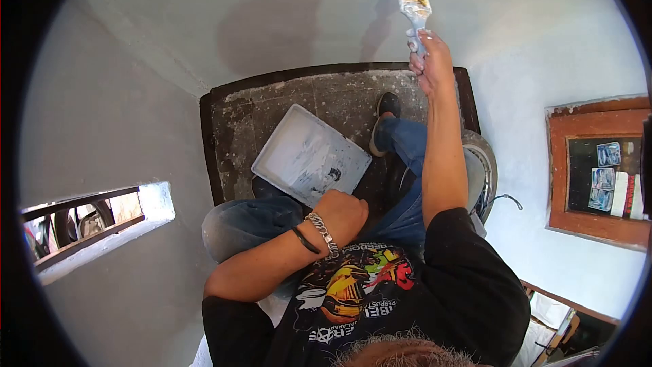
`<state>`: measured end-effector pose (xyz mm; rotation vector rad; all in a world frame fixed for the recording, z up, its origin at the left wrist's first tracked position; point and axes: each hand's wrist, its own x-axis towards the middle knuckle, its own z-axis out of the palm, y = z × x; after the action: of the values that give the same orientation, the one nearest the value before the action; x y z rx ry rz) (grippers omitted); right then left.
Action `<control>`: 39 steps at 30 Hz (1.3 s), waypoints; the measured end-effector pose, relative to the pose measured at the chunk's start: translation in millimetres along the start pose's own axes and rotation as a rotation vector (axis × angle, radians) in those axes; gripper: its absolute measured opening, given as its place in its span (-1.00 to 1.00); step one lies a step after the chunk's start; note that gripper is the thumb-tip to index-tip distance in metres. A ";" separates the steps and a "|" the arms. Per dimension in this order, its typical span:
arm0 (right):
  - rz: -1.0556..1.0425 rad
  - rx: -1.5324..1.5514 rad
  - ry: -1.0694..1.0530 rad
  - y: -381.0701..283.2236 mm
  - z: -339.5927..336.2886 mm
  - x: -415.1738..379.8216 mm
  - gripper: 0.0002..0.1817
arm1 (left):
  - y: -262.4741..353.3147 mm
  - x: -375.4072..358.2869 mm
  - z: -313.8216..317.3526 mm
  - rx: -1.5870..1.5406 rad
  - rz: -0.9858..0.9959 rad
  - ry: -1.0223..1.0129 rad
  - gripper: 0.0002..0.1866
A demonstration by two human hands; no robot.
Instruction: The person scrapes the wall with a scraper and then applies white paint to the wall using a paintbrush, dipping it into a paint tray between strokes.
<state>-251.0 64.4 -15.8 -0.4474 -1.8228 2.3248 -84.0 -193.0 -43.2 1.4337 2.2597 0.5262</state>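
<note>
My right hand [432, 61] reaches up to the wall and is closed around the handle of a paintbrush [413, 1]. The brush's wide bristles, coated in pale paint, lie close over the grey wall [272, 0]. White paint smears the fingers. Low in front of my body, my left hand [341, 216] is curled closed at the near rim of a paint tray [288, 146], its fingertips hidden. Pale grey-white paint covers the tray's inside, with a dark bare patch near its right end.
Paint specks dot the dark tiled floor [234, 112], which has a dark skirting along the wall. My bent legs and one dark shoe [388, 105] flank the tray. A wheel [483, 163] stands at right, below a wooden-framed panel [560, 170]. A slot opening [125, 207] cuts the left wall.
</note>
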 end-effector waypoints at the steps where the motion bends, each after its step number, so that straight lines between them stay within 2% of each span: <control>1: -0.034 -0.001 -0.003 -3.1 2.8 -3.5 -0.80 | -1.4 -1.4 -0.8 -0.003 -0.004 -0.009 -0.89; 4: -0.087 0.094 -0.017 38.5 -1.5 7.2 -0.80 | -3.9 -3.0 4.4 0.016 -0.065 0.015 -0.89; 7: -0.053 -0.117 0.081 109.1 -17.9 37.5 -0.77 | -4.8 -4.8 6.1 0.001 -0.079 0.019 -0.89; 9: 0.059 -0.307 0.142 173.3 -57.1 52.7 -0.80 | -4.9 -4.7 4.6 -0.005 -0.081 0.004 -0.89; 12: 0.237 -0.272 0.269 221.6 -80.5 30.5 -0.79 | -3.8 -5.6 0.2 -0.001 -0.078 0.016 -0.89; 14: 0.224 -0.245 0.404 241.2 -93.6 33.0 -0.79 | -2.0 -5.6 -3.7 -0.013 -0.082 0.009 -0.88; 15: 0.219 -0.229 0.478 249.8 -101.2 32.1 -0.79 | -1.0 -5.6 -7.0 -0.024 -0.084 -0.009 -0.87; 18: 0.187 -0.321 0.467 265.8 -119.0 47.2 -0.80 | -2.8 -6.5 -11.0 -0.032 -0.092 -0.061 -0.84; 21: 0.225 -0.297 0.459 281.1 -124.1 61.0 -0.79 | -7.5 -7.3 -10.5 -0.021 -0.107 -0.099 -0.84; 24: 0.245 -0.142 0.467 298.3 -129.2 72.3 -0.80 | -10.9 -4.3 -11.3 -0.015 -0.126 -0.123 -0.84; 27: 0.269 -0.161 0.514 309.9 -129.5 81.1 -0.81 | -12.5 -2.4 -8.8 -0.011 -0.139 -0.119 -0.85; 29: 0.282 -0.138 0.507 304.7 -119.7 81.7 -0.82 | -14.2 -0.3 -7.8 -0.012 -0.146 -0.119 -0.85; 36: 0.224 -0.137 0.391 353.0 -111.1 102.1 -0.78 | -15.4 6.8 -7.4 -0.025 -0.155 -0.145 -0.86; 39: 0.240 -0.233 0.349 346.4 -90.0 92.0 -0.77 | -13.9 8.7 -8.3 -0.024 -0.145 -0.144 -0.86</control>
<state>-286.9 89.0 -382.7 -1.0838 -1.9530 2.0041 -102.3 -191.4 -44.6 1.2425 2.2138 0.3896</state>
